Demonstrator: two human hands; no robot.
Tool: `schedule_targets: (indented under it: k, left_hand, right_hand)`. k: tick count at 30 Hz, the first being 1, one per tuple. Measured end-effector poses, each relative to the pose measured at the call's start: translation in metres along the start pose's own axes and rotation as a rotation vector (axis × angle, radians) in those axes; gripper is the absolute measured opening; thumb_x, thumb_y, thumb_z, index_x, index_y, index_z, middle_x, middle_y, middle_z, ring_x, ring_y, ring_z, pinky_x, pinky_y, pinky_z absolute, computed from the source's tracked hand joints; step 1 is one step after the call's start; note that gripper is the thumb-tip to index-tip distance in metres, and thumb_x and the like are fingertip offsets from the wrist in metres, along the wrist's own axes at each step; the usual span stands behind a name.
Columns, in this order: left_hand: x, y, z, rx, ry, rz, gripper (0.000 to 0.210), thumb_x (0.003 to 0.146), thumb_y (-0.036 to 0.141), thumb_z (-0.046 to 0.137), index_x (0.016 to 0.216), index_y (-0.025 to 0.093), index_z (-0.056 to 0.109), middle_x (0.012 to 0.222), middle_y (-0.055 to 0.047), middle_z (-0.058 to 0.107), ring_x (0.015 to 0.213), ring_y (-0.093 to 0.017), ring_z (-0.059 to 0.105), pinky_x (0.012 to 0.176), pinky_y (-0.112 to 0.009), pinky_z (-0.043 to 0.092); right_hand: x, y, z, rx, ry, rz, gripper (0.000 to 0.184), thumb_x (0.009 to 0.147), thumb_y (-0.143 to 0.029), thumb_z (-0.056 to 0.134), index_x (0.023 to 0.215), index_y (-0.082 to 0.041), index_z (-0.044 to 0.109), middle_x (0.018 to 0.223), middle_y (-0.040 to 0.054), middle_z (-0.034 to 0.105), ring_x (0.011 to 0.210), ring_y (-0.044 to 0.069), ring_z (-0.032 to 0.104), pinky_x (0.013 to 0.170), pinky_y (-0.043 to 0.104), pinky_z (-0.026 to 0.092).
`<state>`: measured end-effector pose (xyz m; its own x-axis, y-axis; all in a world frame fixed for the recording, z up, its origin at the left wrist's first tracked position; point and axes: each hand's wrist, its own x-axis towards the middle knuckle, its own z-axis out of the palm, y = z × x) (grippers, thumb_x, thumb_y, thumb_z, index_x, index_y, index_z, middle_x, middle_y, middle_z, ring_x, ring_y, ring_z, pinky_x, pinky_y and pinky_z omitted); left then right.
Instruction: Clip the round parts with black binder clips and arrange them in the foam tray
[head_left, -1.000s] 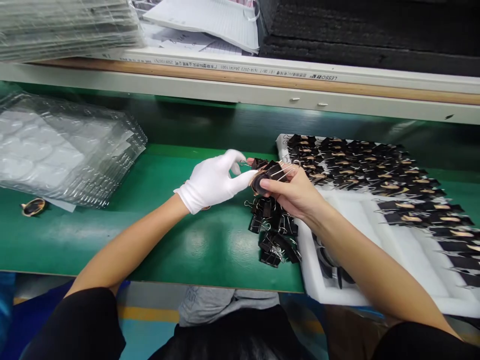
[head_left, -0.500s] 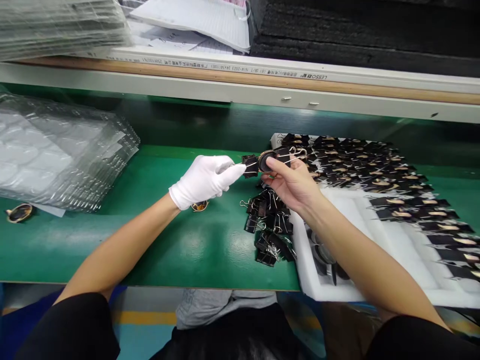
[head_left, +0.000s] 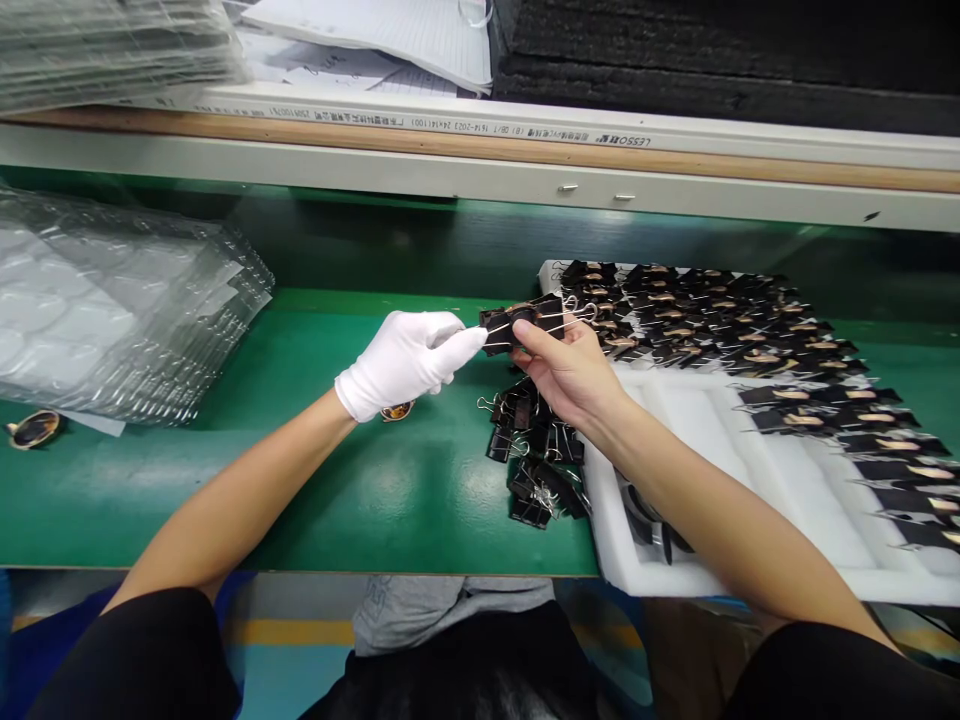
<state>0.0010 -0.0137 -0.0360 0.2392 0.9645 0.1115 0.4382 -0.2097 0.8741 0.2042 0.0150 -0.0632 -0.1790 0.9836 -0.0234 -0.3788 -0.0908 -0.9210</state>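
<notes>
In its white glove, my left hand (head_left: 405, 365) pinches the wire handles of a black binder clip (head_left: 493, 332). That clip meets the left side of a small round black part with a gold-toned rim (head_left: 524, 313). My bare right hand (head_left: 574, 375) grips this part, thumb on its face. A second binder clip (head_left: 553, 313) is on the part's right side, its wire handles pointing right. Below my right hand lies a pile of loose binder clips (head_left: 532, 500). Near my left wrist, a gold-rimmed part (head_left: 397, 411) rests on the green table (head_left: 420, 500).
To the right, a white foam tray (head_left: 611, 540) bears rows of clipped parts (head_left: 697, 310). Clear plastic trays (head_left: 127, 310) are stacked at left, with another gold-rimmed part (head_left: 36, 429) in front. A shelf edge (head_left: 337, 165) crosses behind, holding papers (head_left: 390, 40) and black foam (head_left: 675, 70).
The left binder clip has come over the round part's left side, closing the gap between the two clips. My right hand has shifted slightly left; my left hand has barely moved.
</notes>
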Motion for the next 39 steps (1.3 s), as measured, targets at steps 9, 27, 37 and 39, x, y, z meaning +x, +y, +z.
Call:
schedule_targets:
  k: [9,27,37,39]
  left_hand:
    - [0.008,-0.013,0.000,-0.197,-0.126,-0.065,0.043,0.096,0.058,0.055,0.098,0.017,0.066,0.083,-0.005,0.074,0.063,-0.012,0.070,0.057,-0.022,0.052]
    - [-0.002,-0.009,0.010,0.150,0.126,0.235,0.039,0.097,0.046,0.058,0.122,0.021,0.073,0.123,-0.008,0.076,0.109,-0.022,0.072,0.101,-0.035,0.056]
    - [-0.017,0.014,0.020,0.363,-0.230,0.204,0.035,0.092,0.053,0.062,0.109,0.025,0.075,0.099,0.000,0.079,0.080,-0.018,0.071,0.073,-0.026,0.054]
    - [-0.019,0.012,0.027,0.376,-0.218,0.261,0.031,0.093,0.050,0.062,0.108,0.026,0.075,0.099,0.000,0.079,0.081,-0.019,0.071,0.075,-0.027,0.054]
  right_hand:
    - [-0.003,0.010,0.000,-0.084,0.012,-0.072,0.034,0.063,-0.034,0.096,0.090,-0.025,0.077,0.099,0.0000,0.078,0.095,0.018,0.072,0.093,0.035,0.060]
    - [-0.012,-0.040,-0.021,-0.664,-0.449,-0.013,0.043,0.075,-0.034,0.085,0.112,-0.016,0.074,0.105,0.0093,0.079,0.096,0.023,0.074,0.078,0.033,0.059]
    - [-0.044,-0.056,-0.027,-1.083,-0.531,-0.139,0.024,0.077,-0.026,0.088,0.096,-0.016,0.076,0.080,0.0002,0.074,0.076,0.015,0.063,0.068,0.025,0.040]
    - [-0.051,-0.066,-0.024,-1.204,-0.579,-0.154,0.022,0.081,-0.025,0.087,0.096,-0.015,0.076,0.076,-0.0007,0.071,0.068,0.013,0.057,0.065,0.025,0.036]
